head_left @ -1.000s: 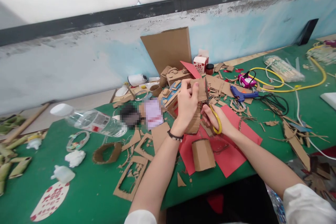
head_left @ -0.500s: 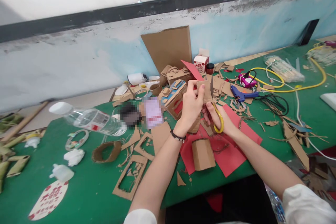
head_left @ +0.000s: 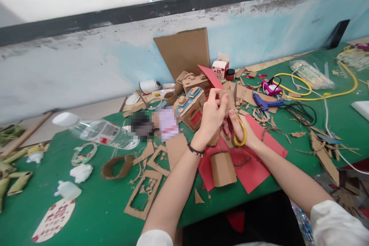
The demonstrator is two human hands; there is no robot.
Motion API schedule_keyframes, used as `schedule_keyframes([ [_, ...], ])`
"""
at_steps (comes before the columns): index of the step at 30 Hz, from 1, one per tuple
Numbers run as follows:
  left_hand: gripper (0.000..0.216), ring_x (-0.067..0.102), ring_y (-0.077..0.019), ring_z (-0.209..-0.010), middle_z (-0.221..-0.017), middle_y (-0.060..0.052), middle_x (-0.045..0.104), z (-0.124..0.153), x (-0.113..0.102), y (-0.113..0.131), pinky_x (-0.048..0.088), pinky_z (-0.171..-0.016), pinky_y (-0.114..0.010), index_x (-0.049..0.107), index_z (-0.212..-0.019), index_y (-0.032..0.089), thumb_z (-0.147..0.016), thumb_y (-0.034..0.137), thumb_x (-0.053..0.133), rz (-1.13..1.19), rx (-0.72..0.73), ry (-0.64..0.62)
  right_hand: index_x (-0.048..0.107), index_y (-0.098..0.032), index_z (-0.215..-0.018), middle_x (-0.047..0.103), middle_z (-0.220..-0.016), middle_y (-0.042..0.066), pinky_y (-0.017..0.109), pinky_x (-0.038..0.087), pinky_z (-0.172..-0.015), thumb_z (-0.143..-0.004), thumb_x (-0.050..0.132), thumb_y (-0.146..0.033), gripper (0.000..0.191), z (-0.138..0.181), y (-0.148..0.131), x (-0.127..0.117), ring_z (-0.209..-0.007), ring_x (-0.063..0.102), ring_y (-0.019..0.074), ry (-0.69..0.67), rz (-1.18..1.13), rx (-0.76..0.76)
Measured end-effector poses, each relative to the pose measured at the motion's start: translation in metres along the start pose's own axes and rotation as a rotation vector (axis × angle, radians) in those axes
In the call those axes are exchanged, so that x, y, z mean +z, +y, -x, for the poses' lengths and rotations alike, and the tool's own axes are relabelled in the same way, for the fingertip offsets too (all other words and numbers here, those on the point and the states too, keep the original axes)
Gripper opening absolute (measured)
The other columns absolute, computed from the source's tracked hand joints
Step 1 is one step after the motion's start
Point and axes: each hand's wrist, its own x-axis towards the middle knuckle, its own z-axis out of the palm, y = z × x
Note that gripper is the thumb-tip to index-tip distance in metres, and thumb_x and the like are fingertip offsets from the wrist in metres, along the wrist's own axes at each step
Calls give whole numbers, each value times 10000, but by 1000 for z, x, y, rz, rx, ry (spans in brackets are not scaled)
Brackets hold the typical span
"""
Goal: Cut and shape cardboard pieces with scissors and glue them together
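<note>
My left hand (head_left: 212, 110) pinches a small piece of cardboard (head_left: 229, 102) between thumb and fingers, held up over the table. My right hand (head_left: 243, 128) is closed on the yellow-handled scissors (head_left: 243, 132). Their blades (head_left: 235, 91) point up and stand apart, right beside the right edge of the cardboard piece; whether they touch it I cannot tell. Below my hands lie sheets of red paper (head_left: 259, 165), with a curved cardboard piece (head_left: 223, 169) on top. Just left of my left hand sits a cardboard model with blue parts (head_left: 192, 103).
A blue glue gun (head_left: 266, 102) and a purple power socket (head_left: 271, 87) with a yellow cable lie to the right. Cardboard scraps (head_left: 325, 157) are scattered about. A clear plastic bottle (head_left: 100, 132) lies at left, near a cardboard ring (head_left: 117, 167). A cardboard sheet (head_left: 186, 52) leans against the wall.
The scissors' blades have parted, where before they looked closer together behind the cardboard. My left hand and the cardboard piece have shifted slightly right.
</note>
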Motion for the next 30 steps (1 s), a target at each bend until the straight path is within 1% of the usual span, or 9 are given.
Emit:
schedule_keyframes([
  [3, 267, 531, -119, -493, -635, 84, 601, 0, 0, 1, 315, -503, -212, 512, -1147, 261, -1116, 513, 595, 11, -2, 4, 591, -273, -780, 543, -472, -18, 317, 380, -417, -972, 416, -981, 754, 2, 5, 1, -373, 482, 166, 42, 1, 35],
  [6, 249, 539, -116, -498, -647, 80, 606, 0, -1, 3, 338, -504, -205, 528, -1159, 256, -1117, 492, 597, 17, 10, 1, 591, -276, -750, 536, -458, -7, 329, 378, -421, -953, 410, -1002, 776, 3, 5, 1, -374, 483, 175, 54, 13, 41],
  [11, 226, 529, -117, -412, -620, 86, 618, 1, -2, 6, 311, -441, -208, 499, -1154, 263, -1127, 474, 573, 25, -20, -38, 661, -263, -831, 693, -633, 47, 384, 514, -546, -964, 405, -993, 784, -1, 7, -1, -512, 617, 226, -37, -66, 20],
  [13, 239, 524, -114, -390, -613, 89, 618, 1, -3, 6, 300, -425, -207, 493, -1142, 266, -1127, 489, 577, 37, -32, -57, 682, -254, -840, 711, -666, 54, 387, 535, -574, -985, 409, -969, 779, -3, 11, -2, -545, 639, 231, -60, -101, 18],
  [16, 228, 513, -102, -413, -609, 91, 612, 0, -4, 5, 316, -444, -196, 507, -1130, 261, -1118, 467, 605, 30, -16, -53, 666, -246, -789, 673, -603, 43, 362, 511, -534, -993, 391, -965, 797, -3, 14, -1, -504, 620, 216, -67, -108, 24],
  [20, 210, 508, -104, -438, -620, 83, 623, -2, -3, 2, 323, -459, -198, 525, -1135, 253, -1118, 451, 596, 17, -6, -40, 622, -253, -757, 573, -475, -2, 317, 408, -416, -960, 384, -1002, 811, 0, 12, 3, -374, 501, 169, -3, -83, 30],
  [24, 234, 538, -111, -477, -641, 75, 629, -2, -3, 0, 329, -485, -203, 540, -1147, 249, -1119, 474, 596, 7, 6, -23, 611, -251, -728, 566, -445, -1, 295, 377, -374, -950, 418, -1001, 806, 2, 8, 4, -343, 486, 157, 49, -59, 44],
  [28, 240, 484, -99, -426, -605, 90, 592, -3, -4, -1, 302, -462, -205, 518, -1119, 255, -1116, 478, 609, 6, -5, -29, 585, -258, -686, 573, -426, 20, 297, 367, -348, -945, 426, -1004, 806, 2, 5, 5, -329, 501, 169, 71, -54, 117],
  [30, 283, 477, -92, -400, -611, 91, 592, -4, -6, 0, 303, -435, -201, 507, -1110, 261, -1111, 520, 620, 27, -23, -43, 586, -263, -696, 574, -428, 20, 304, 371, -345, -925, 426, -1023, 810, 1, 5, 6, -331, 501, 175, 69, -53, 134],
])
